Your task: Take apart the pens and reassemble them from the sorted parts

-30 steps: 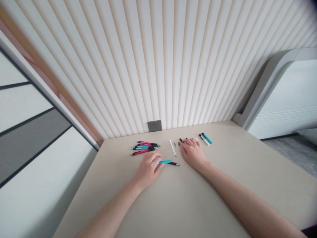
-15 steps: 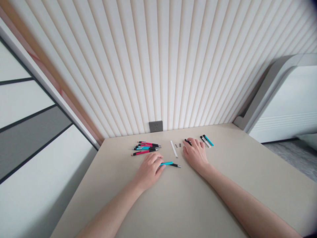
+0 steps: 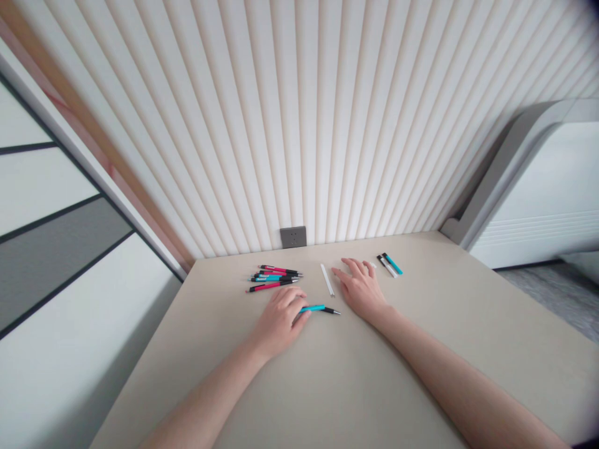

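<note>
My left hand (image 3: pixel 281 318) rests on the table, its thumb and fingers closed on a teal-and-black mechanical pencil (image 3: pixel 314 308). The pencil's dark metal-tipped end points right, and its rear is hidden in the hand. My right hand (image 3: pixel 362 290) lies low over the tabletop with fingers stretched out and apart. Just left of its fingertips lies a slim white strip (image 3: pixel 326 279). A small white bit (image 3: pixel 373 265) peeks out beyond the right fingers; whatever lies under that hand is hidden.
Several red, teal and black mechanical pencils (image 3: pixel 276 279) lie in a bunch behind my left hand. To the right are slim cases, one black-and-clear (image 3: pixel 386 266) and one teal (image 3: pixel 393 263). A dark wall socket (image 3: pixel 293 237) sits above the table's (image 3: pixel 299 386) back edge.
My right hand has shifted slightly left and spread its fingers, covering the small grey pieces. The black item at its fingertips is out of sight. My left hand keeps its hold.
</note>
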Action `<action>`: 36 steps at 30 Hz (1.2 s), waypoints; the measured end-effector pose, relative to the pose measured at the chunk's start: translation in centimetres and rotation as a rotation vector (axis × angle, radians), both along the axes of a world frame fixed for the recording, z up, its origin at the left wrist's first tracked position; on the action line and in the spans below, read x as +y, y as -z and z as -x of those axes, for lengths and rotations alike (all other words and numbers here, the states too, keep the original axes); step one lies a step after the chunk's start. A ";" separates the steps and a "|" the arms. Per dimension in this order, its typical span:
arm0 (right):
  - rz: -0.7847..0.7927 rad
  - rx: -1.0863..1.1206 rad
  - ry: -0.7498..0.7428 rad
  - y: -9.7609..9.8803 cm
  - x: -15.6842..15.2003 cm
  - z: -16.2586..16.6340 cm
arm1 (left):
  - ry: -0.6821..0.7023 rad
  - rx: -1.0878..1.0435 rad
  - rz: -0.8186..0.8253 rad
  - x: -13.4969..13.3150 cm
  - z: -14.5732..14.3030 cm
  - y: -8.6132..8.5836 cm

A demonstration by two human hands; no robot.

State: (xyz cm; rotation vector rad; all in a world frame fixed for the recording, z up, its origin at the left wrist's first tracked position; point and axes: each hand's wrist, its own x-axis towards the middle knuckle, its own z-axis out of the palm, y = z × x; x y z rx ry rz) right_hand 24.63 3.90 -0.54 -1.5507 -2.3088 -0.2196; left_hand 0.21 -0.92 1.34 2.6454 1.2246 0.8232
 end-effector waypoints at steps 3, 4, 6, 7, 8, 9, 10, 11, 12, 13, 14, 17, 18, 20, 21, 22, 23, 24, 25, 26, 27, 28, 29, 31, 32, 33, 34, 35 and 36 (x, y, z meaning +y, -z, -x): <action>0.007 -0.010 -0.025 0.0 0.0 0.0 | 0.043 0.015 0.022 -0.2 0.0 -0.3; 0.011 -0.009 -0.025 0.1 0.0 0.0 | 0.062 0.022 0.029 -0.3 -0.1 -0.5; 0.013 0.006 -0.016 0.1 0.1 0.0 | 0.094 0.030 0.036 -0.4 -0.1 -0.7; 0.010 0.019 -0.018 0.0 0.0 0.0 | 0.105 0.031 0.038 -0.5 -0.1 -0.8; 0.005 0.035 -0.026 -0.1 -0.1 0.0 | 0.113 0.032 0.041 -0.5 -0.1 -0.9; -0.004 0.056 -0.041 -0.3 -0.2 0.0 | 0.117 0.032 0.043 -0.5 -0.1 -1.0; -0.011 0.080 -0.064 -0.6 -0.5 -0.1 | 0.116 0.033 0.047 -0.5 -0.2 -1.0; -0.012 0.105 -0.097 -1.0 -0.9 -0.1 | 0.111 0.035 0.051 -0.5 -0.2 -1.0; -0.003 0.125 -0.144 -1.4 -1.3 -0.1 | 0.107 0.039 0.056 -0.5 -0.2 -1.0; 0.021 0.135 -0.208 -1.8 -1.8 -0.1 | 0.105 0.044 0.061 -0.5 -0.2 -1.0; 0.053 0.134 -0.283 -2.2 -2.3 -0.2 | 0.105 0.049 0.065 -0.5 -0.2 -1.0; 0.133 0.078 -0.450 -3.2 -3.4 -0.3 | 0.118 0.055 0.065 -0.4 -0.2 -0.8; 0.142 0.057 -0.464 -3.4 -3.6 -0.3 | 0.122 0.052 0.062 -0.4 -0.2 -0.8; 0.147 0.026 -0.463 -3.4 -3.6 -0.3 | 0.124 0.046 0.060 -0.4 -0.1 -0.7; 0.148 0.016 -0.460 -3.3 -3.6 -0.2 | 0.123 0.045 0.062 -0.3 -0.1 -0.7; 0.147 0.013 -0.452 -3.2 -3.5 -0.2 | 0.122 0.044 0.064 -0.3 -0.1 -0.7; 0.145 0.015 -0.439 -3.0 -3.4 -0.1 | 0.121 0.043 0.067 -0.3 -0.1 -0.7; 0.144 0.025 -0.418 -2.8 -3.3 0.0 | 0.120 0.043 0.071 -0.2 -0.1 -0.7; 0.145 0.046 -0.389 -2.6 -3.2 0.0 | 0.119 0.042 0.074 -0.2 0.0 -0.7; 0.147 0.076 -0.357 -2.4 -3.2 0.1 | 0.119 0.042 0.076 -0.1 0.0 -0.6; 0.151 0.113 -0.332 -2.2 -3.2 0.1 | 0.117 0.042 0.078 -0.1 0.0 -0.6; 0.157 0.156 -0.318 -2.1 -3.1 0.2 | 0.116 0.042 0.081 -0.1 0.0 -0.5; 0.164 0.198 -0.319 -2.0 -3.2 0.2 | 0.113 0.045 0.083 -0.1 0.0 -0.5; 0.176 0.270 -0.354 -1.9 -3.3 0.3 | 0.105 0.052 0.087 0.0 0.1 -0.3; 0.182 0.301 -0.375 -1.9 -3.4 0.4 | 0.098 0.054 0.085 0.0 0.1 -0.2; 0.192 0.334 -0.391 -1.9 -3.5 0.6 | 0.088 0.053 0.076 0.0 0.2 -0.2; 0.207 0.366 -0.400 -1.9 -3.7 0.8 | 0.075 0.047 0.060 0.0 0.2 -0.1; 0.226 0.397 -0.404 -2.0 -3.9 1.1 | 0.057 0.037 0.037 -0.1 0.2 -0.1; 0.245 0.423 -0.405 -2.0 -4.2 1.4 | 0.038 0.024 0.010 -0.1 0.3 -0.1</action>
